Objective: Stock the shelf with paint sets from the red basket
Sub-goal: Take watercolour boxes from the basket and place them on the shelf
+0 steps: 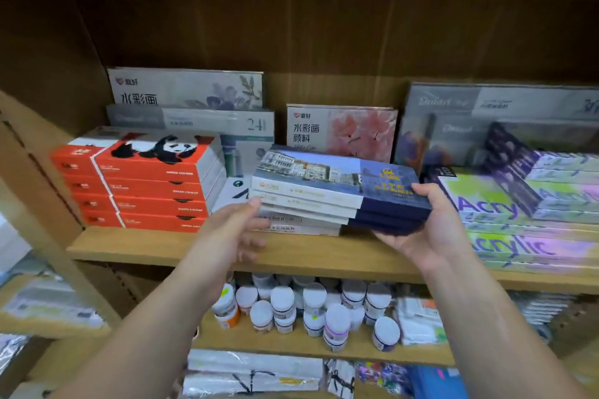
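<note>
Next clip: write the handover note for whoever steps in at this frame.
Right hand grips the blue end of the paint set stack, thumb on top.
Left hand: thumb touches the stack's left corner, fingers loose.
Stack is above the white sets on the shelf, between red panda boxes and acrylic sets; contact unclear.
Done: stack brought to the shelf.
Left: set it down, release. Red basket not in view.

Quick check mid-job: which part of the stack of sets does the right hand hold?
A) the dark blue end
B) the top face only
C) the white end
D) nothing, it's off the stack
A: the right hand wraps the dark blue end of the stack of sets, thumb on top and fingers underneath.
</note>
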Action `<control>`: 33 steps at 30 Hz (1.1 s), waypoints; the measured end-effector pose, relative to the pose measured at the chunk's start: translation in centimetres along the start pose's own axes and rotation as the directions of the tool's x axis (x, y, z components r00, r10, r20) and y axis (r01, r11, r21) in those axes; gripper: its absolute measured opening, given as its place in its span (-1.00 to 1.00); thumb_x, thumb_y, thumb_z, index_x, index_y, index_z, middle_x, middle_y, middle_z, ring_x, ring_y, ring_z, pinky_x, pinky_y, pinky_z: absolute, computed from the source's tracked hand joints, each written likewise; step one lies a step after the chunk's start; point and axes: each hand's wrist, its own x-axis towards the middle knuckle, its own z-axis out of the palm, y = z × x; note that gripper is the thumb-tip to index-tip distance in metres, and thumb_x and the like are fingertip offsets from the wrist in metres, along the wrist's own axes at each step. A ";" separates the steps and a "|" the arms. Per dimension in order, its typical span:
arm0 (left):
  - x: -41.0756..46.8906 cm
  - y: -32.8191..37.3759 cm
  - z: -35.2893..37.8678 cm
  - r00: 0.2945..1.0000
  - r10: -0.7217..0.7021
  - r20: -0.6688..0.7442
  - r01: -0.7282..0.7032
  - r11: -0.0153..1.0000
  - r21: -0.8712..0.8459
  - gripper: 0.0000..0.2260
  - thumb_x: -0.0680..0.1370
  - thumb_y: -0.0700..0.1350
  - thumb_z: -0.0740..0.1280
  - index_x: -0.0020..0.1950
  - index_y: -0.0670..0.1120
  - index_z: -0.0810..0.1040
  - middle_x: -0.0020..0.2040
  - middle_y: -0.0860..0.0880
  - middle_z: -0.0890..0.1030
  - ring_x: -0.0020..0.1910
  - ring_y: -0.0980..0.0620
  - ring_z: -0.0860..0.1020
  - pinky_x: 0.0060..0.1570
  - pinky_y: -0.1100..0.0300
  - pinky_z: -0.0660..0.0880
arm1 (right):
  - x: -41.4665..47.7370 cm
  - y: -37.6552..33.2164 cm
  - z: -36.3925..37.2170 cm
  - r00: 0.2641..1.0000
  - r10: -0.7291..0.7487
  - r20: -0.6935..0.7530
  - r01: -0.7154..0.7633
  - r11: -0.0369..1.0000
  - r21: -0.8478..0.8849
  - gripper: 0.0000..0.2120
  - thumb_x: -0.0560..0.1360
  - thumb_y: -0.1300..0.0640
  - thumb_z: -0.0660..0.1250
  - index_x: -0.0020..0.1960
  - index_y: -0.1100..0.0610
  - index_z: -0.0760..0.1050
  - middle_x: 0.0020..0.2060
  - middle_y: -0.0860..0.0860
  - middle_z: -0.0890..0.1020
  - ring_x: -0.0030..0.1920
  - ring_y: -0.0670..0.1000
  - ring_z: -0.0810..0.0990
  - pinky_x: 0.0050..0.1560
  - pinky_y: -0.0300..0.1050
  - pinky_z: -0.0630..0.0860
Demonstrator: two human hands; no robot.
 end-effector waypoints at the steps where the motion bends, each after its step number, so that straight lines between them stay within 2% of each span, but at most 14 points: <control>1: 0.3 -0.3 -0.6 0.999 0.030 -0.020 -0.029 0.999 0.045 -0.70 0.57 0.15 0.42 0.18 -0.01 0.60 0.06 -0.07 0.75 -0.12 -0.05 0.65 -0.10 0.07 0.51 | 0.1 -0.1 0.1 1.000 -0.011 -0.018 0.011 1.000 0.000 -0.68 0.52 0.07 0.35 0.27 0.08 0.53 0.21 0.20 0.68 0.16 0.21 0.67 -0.02 0.20 0.64; 5: 1.6 -2.8 -3.1 0.986 0.154 -0.066 -0.134 0.962 0.237 -0.76 0.58 -0.02 0.46 0.23 0.08 0.56 -0.08 -0.10 0.69 -0.10 -0.07 0.64 -0.08 0.10 0.51 | 0.7 -0.2 0.2 0.997 -0.037 -0.065 0.037 0.999 0.005 -0.79 0.56 0.08 0.32 0.16 0.12 0.54 0.05 0.17 0.70 0.02 0.18 0.67 -0.08 0.17 0.61; 7: 2.1 -4.1 -3.9 0.971 0.236 -0.031 -0.209 0.908 0.362 -0.70 0.58 -0.07 0.45 0.29 0.10 0.53 -0.14 0.02 0.68 -0.18 0.08 0.61 -0.05 0.08 0.53 | 0.9 -0.2 0.3 0.996 -0.040 -0.075 0.041 0.999 0.005 -0.83 0.57 0.06 0.31 0.09 0.12 0.55 -0.04 0.16 0.72 -0.03 0.17 0.68 -0.09 0.15 0.62; 9: 2.7 -4.7 -4.5 0.945 0.328 0.013 -0.286 0.806 0.518 -0.60 0.59 -0.09 0.44 0.40 0.08 0.48 -0.20 0.13 0.64 -0.22 0.19 0.58 -0.08 0.11 0.50 | 1.1 -0.3 0.5 0.996 -0.046 -0.082 0.046 0.999 -0.007 -0.84 0.57 0.05 0.30 0.07 0.11 0.56 -0.13 0.14 0.74 -0.07 0.16 0.70 -0.12 0.12 0.65; 10: 3.1 -4.9 -4.7 0.929 0.369 0.041 -0.318 0.735 0.599 -0.56 0.59 -0.09 0.42 0.46 0.06 0.45 -0.24 0.13 0.62 -0.22 0.19 0.58 -0.08 0.09 0.51 | 1.3 -0.3 0.7 0.995 -0.049 -0.083 0.048 0.999 -0.011 -0.83 0.57 0.05 0.31 0.07 0.11 0.56 -0.12 0.14 0.75 -0.07 0.16 0.70 -0.12 0.12 0.65; 13: 3.9 -5.0 -5.4 0.886 0.445 0.130 -0.366 0.498 0.786 -0.47 0.59 -0.01 0.39 0.55 -0.04 0.41 -0.24 0.10 0.58 -0.15 0.04 0.59 -0.08 -0.01 0.57 | 1.4 -0.2 1.6 0.997 -0.043 -0.064 0.041 0.999 -0.030 -0.81 0.57 0.03 0.30 0.10 0.12 0.56 -0.09 0.15 0.74 -0.07 0.16 0.71 -0.12 0.12 0.67; 16: 3.7 -5.1 -5.6 0.857 0.486 0.171 -0.385 0.385 0.839 -0.49 0.59 0.00 0.39 0.53 -0.05 0.45 -0.16 0.02 0.58 -0.13 -0.07 0.59 -0.17 0.00 0.57 | 1.6 0.2 2.8 0.999 -0.032 -0.040 0.030 0.997 -0.072 -0.77 0.57 0.02 0.31 0.13 0.12 0.57 -0.07 0.14 0.77 -0.03 0.16 0.72 -0.12 0.14 0.68; 18: 3.7 -5.5 -6.0 0.827 0.532 0.182 -0.406 0.342 0.847 -0.54 0.59 -0.01 0.37 0.49 -0.07 0.51 -0.18 0.01 0.59 -0.21 -0.07 0.58 -0.28 0.06 0.54 | 1.8 0.2 3.5 0.998 -0.042 -0.035 0.039 0.995 -0.091 -0.74 0.55 0.03 0.34 0.18 0.12 0.57 0.00 0.17 0.76 0.05 0.19 0.72 -0.02 0.21 0.67; 21: 4.0 -6.2 -6.5 0.790 0.575 0.213 -0.429 0.269 0.862 -0.47 0.52 0.05 0.32 0.47 -0.10 0.52 -0.25 0.08 0.48 -0.30 0.00 0.49 -0.37 0.14 0.44 | 1.8 -0.2 3.8 0.997 -0.070 -0.032 0.067 0.993 -0.100 -0.72 0.54 0.04 0.37 0.21 0.13 0.56 0.01 0.17 0.76 0.08 0.21 0.72 0.05 0.28 0.66; 24: 4.0 -6.4 -6.5 0.785 0.586 0.203 -0.435 0.287 0.853 -0.44 0.51 0.08 0.32 0.48 -0.10 0.52 -0.21 0.07 0.52 -0.26 -0.01 0.51 -0.33 0.10 0.49 | 1.7 -0.7 3.1 0.996 -0.081 -0.028 0.077 0.991 -0.105 -0.72 0.54 0.05 0.37 0.20 0.12 0.55 0.03 0.17 0.75 0.08 0.21 0.72 0.04 0.30 0.66; 28: 3.8 -6.3 -6.0 0.806 0.577 0.131 -0.424 0.408 0.808 -0.47 0.55 0.07 0.37 0.49 -0.07 0.49 -0.05 0.02 0.59 -0.16 -0.06 0.57 -0.21 0.05 0.51 | 1.9 -0.1 2.3 0.998 -0.052 -0.041 0.047 0.993 -0.107 -0.74 0.54 0.03 0.37 0.17 0.12 0.57 0.04 0.17 0.75 0.05 0.19 0.72 -0.01 0.21 0.68; 31: 3.7 -6.1 -5.6 0.803 0.587 0.105 -0.442 0.467 0.766 -0.42 0.54 -0.03 0.48 0.53 -0.08 0.42 0.02 0.05 0.52 -0.19 -0.03 0.49 -0.16 0.06 0.47 | 2.1 1.0 2.4 0.999 -0.009 -0.041 0.004 0.995 -0.104 -0.69 0.54 0.03 0.38 0.22 0.14 0.58 0.08 0.19 0.74 0.07 0.20 0.72 -0.02 0.20 0.68; 33: 3.5 -5.8 -5.2 0.793 0.603 0.091 -0.454 0.484 0.748 -0.39 0.53 -0.05 0.48 0.55 -0.10 0.39 0.07 0.06 0.49 -0.19 -0.02 0.47 -0.15 0.06 0.46 | 2.3 1.9 2.9 0.999 0.015 -0.035 -0.019 0.992 -0.123 -0.66 0.54 0.04 0.39 0.25 0.16 0.57 0.09 0.21 0.74 0.09 0.22 0.72 -0.02 0.21 0.69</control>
